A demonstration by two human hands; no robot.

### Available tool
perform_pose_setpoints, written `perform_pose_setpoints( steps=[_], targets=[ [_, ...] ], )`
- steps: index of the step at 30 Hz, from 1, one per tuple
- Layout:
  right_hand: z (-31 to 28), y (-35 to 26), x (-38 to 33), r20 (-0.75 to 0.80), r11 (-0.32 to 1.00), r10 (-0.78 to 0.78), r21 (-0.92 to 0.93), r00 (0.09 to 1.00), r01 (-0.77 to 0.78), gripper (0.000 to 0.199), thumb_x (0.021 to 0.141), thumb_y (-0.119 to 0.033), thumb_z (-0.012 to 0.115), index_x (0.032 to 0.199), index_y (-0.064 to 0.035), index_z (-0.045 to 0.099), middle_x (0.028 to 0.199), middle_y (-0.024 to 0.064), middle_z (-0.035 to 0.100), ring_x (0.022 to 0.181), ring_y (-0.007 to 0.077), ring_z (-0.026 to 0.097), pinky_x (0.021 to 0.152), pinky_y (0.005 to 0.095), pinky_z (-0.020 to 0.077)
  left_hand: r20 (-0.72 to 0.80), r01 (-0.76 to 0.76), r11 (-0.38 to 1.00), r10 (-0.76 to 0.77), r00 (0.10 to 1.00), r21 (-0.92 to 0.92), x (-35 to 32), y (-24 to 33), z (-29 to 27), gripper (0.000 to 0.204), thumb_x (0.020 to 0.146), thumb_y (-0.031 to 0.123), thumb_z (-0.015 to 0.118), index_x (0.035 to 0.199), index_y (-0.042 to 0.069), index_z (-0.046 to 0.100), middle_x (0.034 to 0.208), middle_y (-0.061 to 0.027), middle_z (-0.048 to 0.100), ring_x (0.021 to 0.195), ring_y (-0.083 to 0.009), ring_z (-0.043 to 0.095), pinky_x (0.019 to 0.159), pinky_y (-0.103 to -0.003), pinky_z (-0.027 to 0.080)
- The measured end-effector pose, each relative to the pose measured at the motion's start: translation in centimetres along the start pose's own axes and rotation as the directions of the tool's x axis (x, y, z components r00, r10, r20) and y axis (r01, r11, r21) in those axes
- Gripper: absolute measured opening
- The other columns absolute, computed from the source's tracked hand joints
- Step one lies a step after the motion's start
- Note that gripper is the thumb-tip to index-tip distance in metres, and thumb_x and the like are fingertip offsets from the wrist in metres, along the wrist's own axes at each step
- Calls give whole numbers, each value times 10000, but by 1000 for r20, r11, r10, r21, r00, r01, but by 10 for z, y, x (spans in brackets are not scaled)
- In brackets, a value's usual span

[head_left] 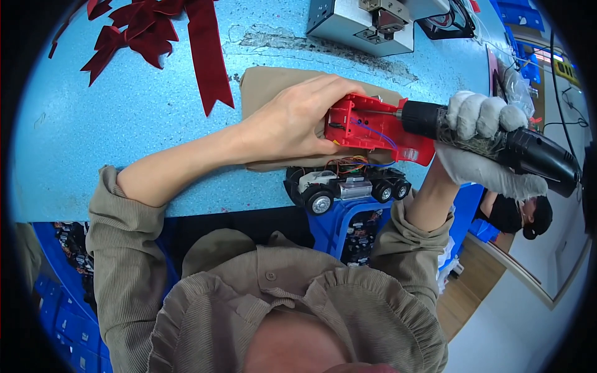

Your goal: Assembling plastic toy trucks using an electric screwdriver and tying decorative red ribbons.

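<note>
My left hand [298,115] is closed round the left end of a red plastic toy truck shell [379,127], whose hollow inside faces up. A blue wire runs through the shell. In my right hand [482,140], which wears a white glove, I grip a black electric screwdriver [535,155]. It lies nearly level, and its thin bit reaches left into the shell. Whether the bit sits on a screw is too small to tell. Just below the shell stands a toy truck chassis [348,186] with black wheels and loose coloured wires, close to the table's near edge.
A tan cloth pad [264,84] lies under the shell on the blue table [74,137]. Dark red velvet bows [140,31] rest at the far left. A metal machine [367,28] stands at the back. A blue bin [333,227] holds black parts below the edge. Another person [519,214] is at the right.
</note>
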State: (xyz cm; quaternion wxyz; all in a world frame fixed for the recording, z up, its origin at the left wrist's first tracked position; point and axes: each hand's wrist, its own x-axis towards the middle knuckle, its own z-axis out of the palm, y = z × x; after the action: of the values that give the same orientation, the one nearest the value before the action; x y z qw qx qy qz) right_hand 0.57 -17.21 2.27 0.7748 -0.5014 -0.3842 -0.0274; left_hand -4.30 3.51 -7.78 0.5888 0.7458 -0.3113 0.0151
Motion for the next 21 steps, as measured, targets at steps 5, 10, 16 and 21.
perform_pose_setpoints(
  steps=[5, 10, 16, 21],
  targets=[
    [36, 6, 5, 27, 991, 6, -133, 1000, -2, 869, 626, -863, 423, 915, -51, 530, 658, 18, 488, 488, 146, 498, 437, 277, 429, -3, 2, 1000, -2, 1000, 16, -1, -3, 2, 606, 639, 119, 755, 1165, 31, 465, 1096, -144, 541, 1010, -301, 556, 872, -358, 466],
    [46, 23, 5, 86, 990, -15, -138, 996, 27, 850, 682, -815, 429, 955, -15, 516, 676, 60, 499, 530, 173, 515, 470, 309, 453, -25, -12, 1000, 11, 1000, -11, -1, -2, 1, 622, 637, 111, 754, 1178, 21, 462, 1088, -150, 546, 996, -292, 569, 876, -356, 466],
    [51, 11, -6, -78, 984, 81, -153, 994, -92, 742, 753, -708, 488, 985, -3, 496, 679, 83, 489, 574, 208, 522, 500, 346, 460, -16, -19, 1000, 19, 1000, 9, 5, 4, 3, 627, 649, 115, 753, 1187, 0, 452, 1072, -168, 560, 993, -282, 577, 883, -351, 461],
    [21, -39, 12, -68, 929, -224, -317, 972, 192, 554, 784, -533, 599, 971, -16, 526, 686, 81, 518, 584, 217, 542, 512, 349, 454, -62, -47, 991, 55, 997, 129, -1, 7, 0, 620, 655, 132, 756, 1181, -4, 457, 1081, -173, 567, 988, -265, 583, 887, -339, 456]
  ],
)
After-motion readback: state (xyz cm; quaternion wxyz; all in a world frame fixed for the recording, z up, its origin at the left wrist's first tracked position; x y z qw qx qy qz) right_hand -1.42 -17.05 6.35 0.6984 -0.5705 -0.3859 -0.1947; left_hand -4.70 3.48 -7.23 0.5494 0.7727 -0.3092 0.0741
